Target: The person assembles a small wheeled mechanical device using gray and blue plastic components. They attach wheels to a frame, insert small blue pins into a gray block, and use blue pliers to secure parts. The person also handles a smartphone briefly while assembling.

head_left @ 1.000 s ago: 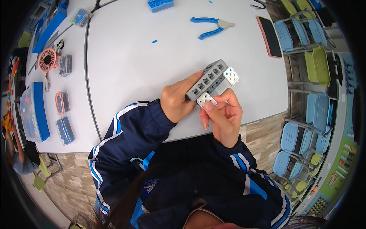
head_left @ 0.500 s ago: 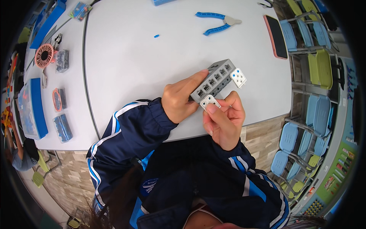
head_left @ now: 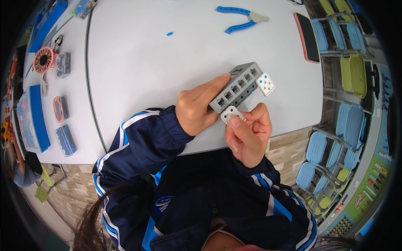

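Observation:
My left hand (head_left: 196, 108) is closed around the near end of a grey block-shaped brick module (head_left: 239, 77). A row of several square sockets runs along the module's visible side. At its far corner a white perforated angle plate (head_left: 265, 84) with two blue pegs showing is attached. My right hand (head_left: 250, 138) pinches a second white perforated plate (head_left: 230, 113) between thumb and fingers. That plate sits against the module's near corner; whether it is fastened there I cannot tell. The left fingertips under the module are hidden.
Blue-handled pliers (head_left: 243, 19) and a small blue peg (head_left: 169, 33) lie on the white table (head_left: 138, 54). A phone (head_left: 307, 37) rests by the right edge. At left are a pink fan (head_left: 44, 60), small parts boxes (head_left: 65, 140) and a blue-edged bin (head_left: 38, 119). Stacked chairs (head_left: 316, 148) stand right.
The view has shifted a little. Both hands keep their grips, and the white plate in my right hand stays by the module's near corner.

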### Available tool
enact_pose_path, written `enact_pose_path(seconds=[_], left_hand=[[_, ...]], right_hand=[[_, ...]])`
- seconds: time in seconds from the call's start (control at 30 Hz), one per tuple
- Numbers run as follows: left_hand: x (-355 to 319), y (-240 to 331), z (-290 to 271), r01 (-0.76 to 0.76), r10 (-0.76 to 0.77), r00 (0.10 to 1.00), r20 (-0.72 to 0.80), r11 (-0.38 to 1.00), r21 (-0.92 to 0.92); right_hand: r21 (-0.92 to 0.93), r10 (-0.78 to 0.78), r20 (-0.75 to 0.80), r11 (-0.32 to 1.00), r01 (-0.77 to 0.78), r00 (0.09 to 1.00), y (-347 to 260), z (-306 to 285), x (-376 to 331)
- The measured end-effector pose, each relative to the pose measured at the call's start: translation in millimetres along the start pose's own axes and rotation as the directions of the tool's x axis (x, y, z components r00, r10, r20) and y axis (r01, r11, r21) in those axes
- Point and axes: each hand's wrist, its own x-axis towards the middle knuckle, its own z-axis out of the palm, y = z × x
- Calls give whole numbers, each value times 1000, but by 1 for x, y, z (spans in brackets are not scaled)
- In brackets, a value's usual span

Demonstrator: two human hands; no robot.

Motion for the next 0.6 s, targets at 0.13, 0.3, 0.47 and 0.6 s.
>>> enact_pose_path(seconds=[0.13,0.3,0.47,0.6], left_hand=[[0,1,-1,21,-21,1000,23,1000,9],[0,0,-1,-1,1,1000,9,1000,6],[-1,1,-1,-18,18,1000,3,1000,25],[-2,3,-4,-17,16,1000,22,999,33]], right_hand=[[94,-33,47,995,28,998,5,-6,0],[-8,-21,-17,1000,20,1000,1,3,-1],[-10,-114,-66,993,114,991,9,6,-2],[12,-160,-91,987,162,983,16,8,-3]])
